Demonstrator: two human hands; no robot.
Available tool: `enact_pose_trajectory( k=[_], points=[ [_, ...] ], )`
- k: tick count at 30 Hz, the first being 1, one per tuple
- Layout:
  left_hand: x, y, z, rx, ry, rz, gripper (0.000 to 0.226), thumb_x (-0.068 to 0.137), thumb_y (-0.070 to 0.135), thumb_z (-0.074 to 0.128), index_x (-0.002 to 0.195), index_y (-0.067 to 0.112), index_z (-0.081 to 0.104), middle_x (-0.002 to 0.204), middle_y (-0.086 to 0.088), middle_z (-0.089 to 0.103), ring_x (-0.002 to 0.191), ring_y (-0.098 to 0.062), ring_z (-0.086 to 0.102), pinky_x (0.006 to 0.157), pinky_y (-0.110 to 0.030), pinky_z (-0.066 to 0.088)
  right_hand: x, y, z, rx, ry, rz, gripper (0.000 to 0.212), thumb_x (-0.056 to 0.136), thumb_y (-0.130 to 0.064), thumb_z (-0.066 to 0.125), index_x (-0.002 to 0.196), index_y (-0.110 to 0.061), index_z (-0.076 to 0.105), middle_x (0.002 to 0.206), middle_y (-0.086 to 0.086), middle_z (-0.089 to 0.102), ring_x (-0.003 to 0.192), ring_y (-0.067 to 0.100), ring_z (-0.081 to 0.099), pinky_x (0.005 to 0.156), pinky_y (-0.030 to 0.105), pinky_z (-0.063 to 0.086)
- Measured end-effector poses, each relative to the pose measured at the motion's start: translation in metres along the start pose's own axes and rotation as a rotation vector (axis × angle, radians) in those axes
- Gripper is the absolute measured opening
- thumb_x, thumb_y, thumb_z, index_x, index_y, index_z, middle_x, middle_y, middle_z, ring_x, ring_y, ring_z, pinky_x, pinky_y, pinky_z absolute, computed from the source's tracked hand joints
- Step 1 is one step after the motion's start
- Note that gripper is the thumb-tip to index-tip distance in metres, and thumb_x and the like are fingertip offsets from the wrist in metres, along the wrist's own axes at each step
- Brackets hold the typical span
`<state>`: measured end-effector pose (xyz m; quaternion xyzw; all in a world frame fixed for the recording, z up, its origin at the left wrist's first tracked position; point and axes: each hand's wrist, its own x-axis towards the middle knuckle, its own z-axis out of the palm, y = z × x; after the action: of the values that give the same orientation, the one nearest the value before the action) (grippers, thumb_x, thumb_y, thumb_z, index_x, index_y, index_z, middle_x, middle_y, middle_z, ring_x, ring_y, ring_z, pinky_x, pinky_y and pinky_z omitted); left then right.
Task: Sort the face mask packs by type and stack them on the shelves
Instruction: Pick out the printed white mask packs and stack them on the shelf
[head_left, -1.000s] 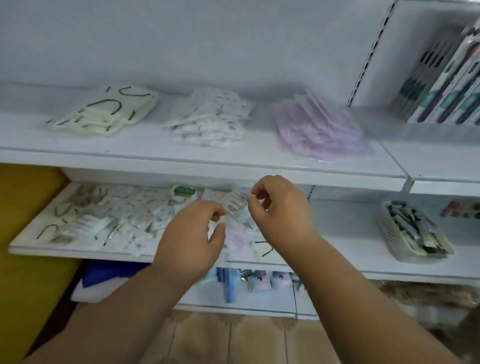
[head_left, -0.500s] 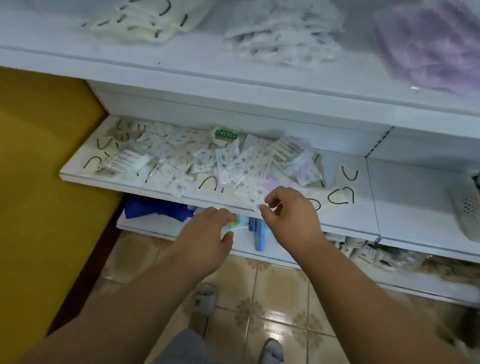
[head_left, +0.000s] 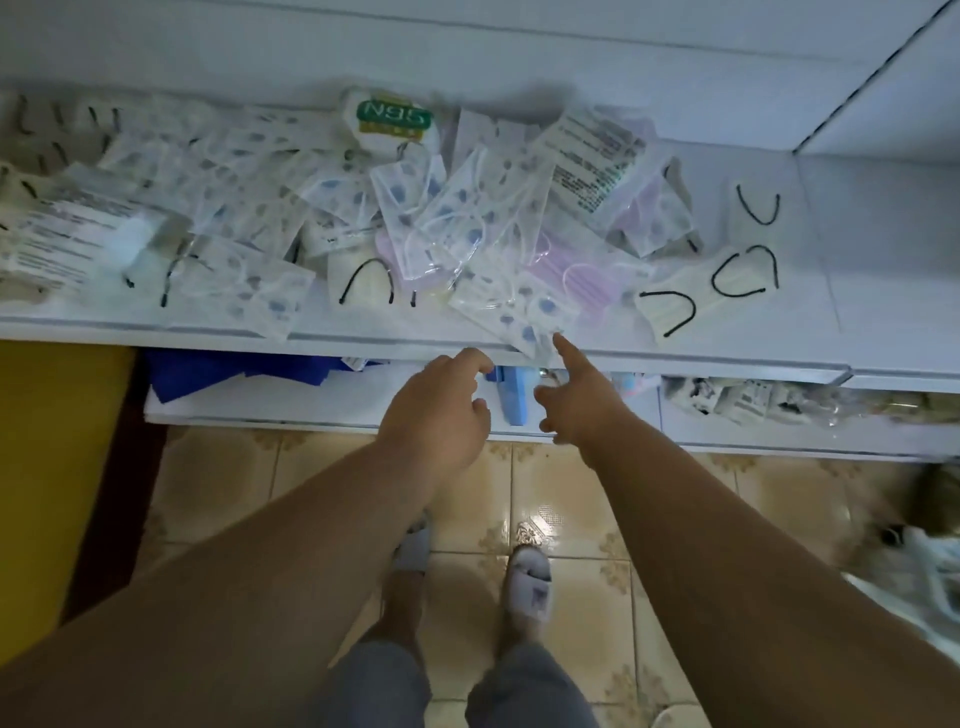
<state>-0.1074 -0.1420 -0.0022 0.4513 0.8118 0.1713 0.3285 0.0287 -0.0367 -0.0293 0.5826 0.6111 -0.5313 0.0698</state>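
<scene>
Reaching for the Spotty Pack at the Shelf Edge

Picking one pack at a time is the best way. The mixed pile of mask packs (head_left: 467, 223) lies on the white shelf (head_left: 675, 358). A blue-spotted pack (head_left: 511, 312) hangs a little over the shelf edge. The right hand (head_left: 576, 395) points one finger just below that pack and holds nothing. The left hand (head_left: 441, 410) sits just left of it, fingers loosely bent, empty too. I think a gentle pinch on the pack's corner works best, so the purple mask pack (head_left: 582, 280) beside it stays put.
</scene>
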Motion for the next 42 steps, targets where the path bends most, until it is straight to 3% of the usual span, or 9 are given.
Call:
enact_pose_trajectory(
  k=[4, 9, 14, 20, 22, 28, 31, 37, 42],
  points=[
    [0.022, -0.003, 0.030, -0.423, -0.033, -0.246, 0.027, 0.096, 0.017, 0.056, 0.121, 0.028, 0.058, 0.114, 0.004, 0.062, 0.089, -0.016, 0.061, 0.069, -0.026, 0.049, 0.019, 0.003, 0.009, 0.262, 0.022, 0.012, 0.065, 0.097, -0.013, 0.051, 0.152, -0.039, 0.029, 0.122, 0.007, 0.061, 0.104, 0.030, 0.065, 0.087, 0.038, 0.055],
    [0.042, 0.009, 0.047, -0.966, 0.009, -0.506, 0.010, 0.100, 0.023, 0.058, 0.091, 0.022, 0.062, 0.102, -0.001, 0.069, 0.101, -0.019, 0.069, 0.097, -0.042, 0.055, 0.009, 0.000, 0.015, 0.682, 0.143, 0.010, 0.036, 0.100, -0.010, 0.054, 0.136, -0.015, 0.058, 0.101, 0.001, 0.069, 0.099, 0.022, 0.070, 0.079, 0.031, 0.056],
    [0.047, 0.011, 0.043, -1.418, 0.273, -0.640, 0.033, 0.089, 0.012, 0.073, 0.120, 0.007, 0.064, 0.112, -0.013, 0.072, 0.091, -0.024, 0.075, 0.081, -0.035, 0.061, -0.029, -0.004, 0.019, 0.507, 0.162, -0.178, 0.015, 0.097, -0.019, 0.059, 0.098, -0.022, 0.074, 0.080, -0.003, 0.075, 0.075, 0.008, 0.071, 0.067, 0.023, 0.051],
    [0.051, 0.001, -0.005, -1.035, 0.511, -0.505, 0.036, 0.092, 0.011, 0.057, 0.126, 0.022, 0.060, 0.110, 0.004, 0.066, 0.094, -0.014, 0.064, 0.068, -0.022, 0.047, -0.018, -0.033, 0.032, 0.372, 0.247, -0.252, 0.018, 0.096, -0.016, 0.056, 0.094, -0.028, 0.069, 0.091, -0.004, 0.071, 0.080, 0.012, 0.070, 0.064, 0.019, 0.051],
    [0.056, -0.013, -0.022, -1.004, 0.521, -0.482, 0.035, 0.095, 0.012, 0.053, 0.128, 0.024, 0.059, 0.107, 0.010, 0.062, 0.086, -0.003, 0.059, 0.064, -0.016, 0.042, 0.005, -0.052, 0.036, 0.240, 0.316, -0.306, 0.021, 0.095, -0.018, 0.053, 0.096, -0.034, 0.065, 0.108, -0.004, 0.066, 0.088, 0.016, 0.068, 0.079, 0.027, 0.055],
    [0.071, -0.063, -0.062, -0.901, 0.445, -0.496, 0.040, 0.098, 0.011, 0.049, 0.137, 0.020, 0.056, 0.119, 0.001, 0.062, 0.094, -0.016, 0.057, 0.063, -0.020, 0.042, 0.064, -0.121, 0.054, -0.325, 0.149, -0.421, 0.051, 0.101, -0.022, 0.047, 0.146, -0.044, 0.041, 0.164, 0.008, 0.011, 0.115, 0.030, 0.060, 0.095, 0.031, 0.046],
    [0.074, -0.081, -0.073, -0.845, 0.377, -0.489, 0.035, 0.101, 0.014, 0.048, 0.135, 0.016, 0.055, 0.113, 0.000, 0.057, 0.080, -0.013, 0.051, 0.076, -0.027, 0.043, 0.083, -0.138, 0.067, -0.598, 0.073, -0.393, 0.056, 0.102, -0.027, 0.041, 0.150, -0.051, 0.027, 0.165, 0.011, -0.017, 0.124, 0.041, 0.054, 0.097, 0.037, 0.047],
    [0.081, -0.094, -0.070, -0.850, 0.319, -0.500, 0.032, 0.102, 0.010, 0.047, 0.133, 0.014, 0.056, 0.104, 0.000, 0.055, 0.069, -0.004, 0.047, 0.040, -0.008, 0.036, 0.096, -0.135, 0.075, -0.772, 0.169, -0.280, 0.066, 0.099, -0.017, 0.043, 0.156, -0.038, 0.019, 0.166, -0.006, -0.009, 0.130, 0.036, 0.050, 0.088, 0.042, 0.048],
    [0.084, -0.082, -0.069, -1.004, 0.302, -0.536, 0.025, 0.100, 0.024, 0.054, 0.124, 0.027, 0.060, 0.117, 0.004, 0.064, 0.099, -0.017, 0.062, 0.079, -0.030, 0.050, 0.075, -0.124, 0.070, -0.432, 0.401, -0.477, 0.047, 0.103, -0.020, 0.040, 0.150, -0.021, 0.041, 0.160, -0.002, 0.032, 0.136, 0.022, 0.046, 0.101, 0.034, 0.041]
  ],
)
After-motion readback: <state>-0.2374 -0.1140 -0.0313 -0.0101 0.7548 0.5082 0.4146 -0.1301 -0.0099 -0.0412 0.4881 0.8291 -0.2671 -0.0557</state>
